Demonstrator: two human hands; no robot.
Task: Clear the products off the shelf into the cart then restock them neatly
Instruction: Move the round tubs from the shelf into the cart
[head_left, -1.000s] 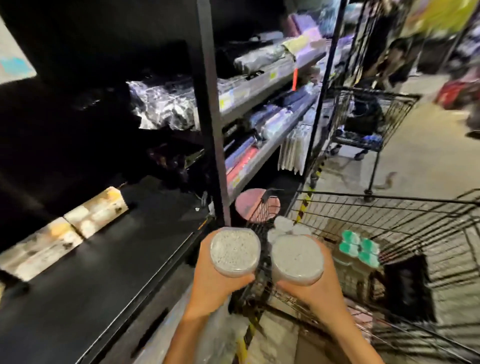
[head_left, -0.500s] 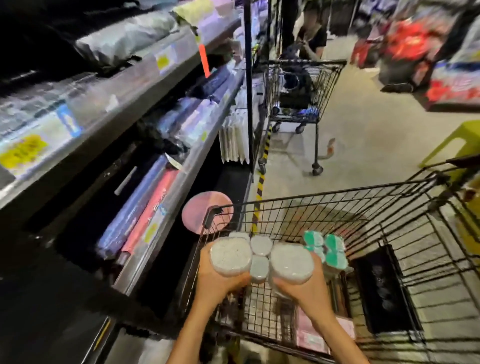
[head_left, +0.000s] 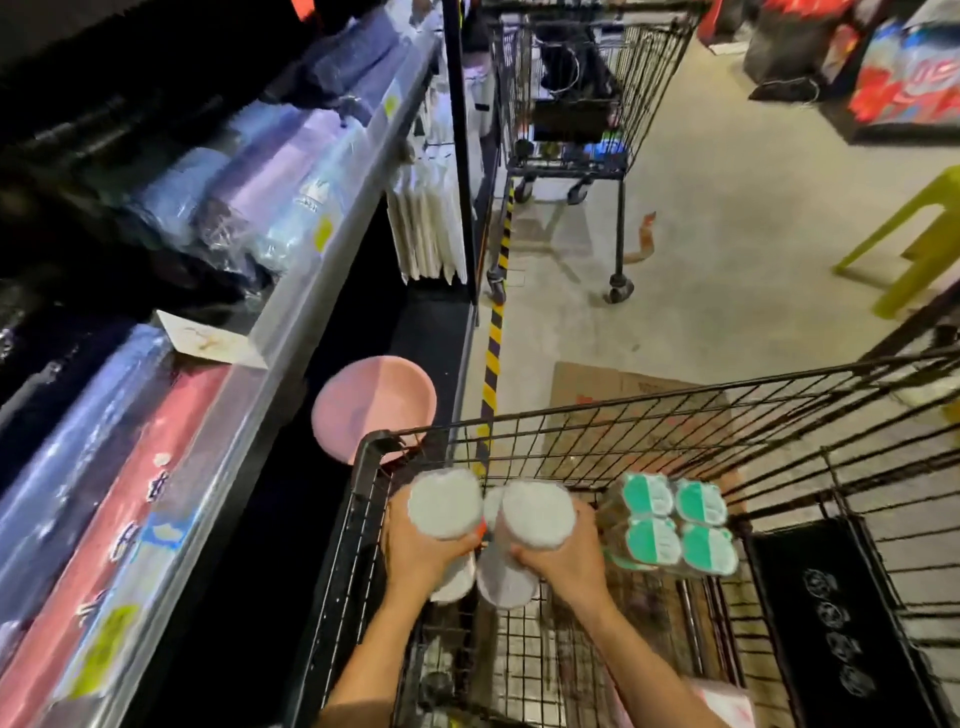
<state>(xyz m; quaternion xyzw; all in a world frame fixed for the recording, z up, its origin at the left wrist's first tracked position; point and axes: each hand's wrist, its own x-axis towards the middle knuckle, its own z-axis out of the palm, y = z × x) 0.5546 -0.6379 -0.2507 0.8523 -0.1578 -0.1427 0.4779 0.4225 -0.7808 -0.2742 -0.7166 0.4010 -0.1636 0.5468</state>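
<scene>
Grey concrete floor (head_left: 727, 218) runs along a dark store shelf unit (head_left: 291, 291) stacked with plastic-wrapped rolls in blue, lilac and red. A black wire shopping cart (head_left: 649, 415) stands against the unit's lower edge, and both hands are inside its near left corner.

The left hand (head_left: 415, 551) grips a clear cylindrical jar of white granules (head_left: 445, 501), its fingers curled around the jar's side beneath the round top face. The right hand (head_left: 569, 561) grips a second clear jar of white granules (head_left: 537, 514) in the same way, thumb across the near side. The two jars are held upright side by side, almost touching, over the cart's wire floor. Further white jars show partly below and between them, but how they lie cannot be told.

Just right of the right hand, four shrink-wrapped jars with green-and-white lids (head_left: 675, 525) sit in a square block in the cart. A black patterned pack (head_left: 831, 623) leans at the cart's right side. A pink round plastic plate (head_left: 374, 405) lies on the bottom shelf beyond the cart's far left corner. A second black cart (head_left: 571, 104) stands farther down the aisle, and a yellow-green stool (head_left: 924, 234) is at the right edge.
</scene>
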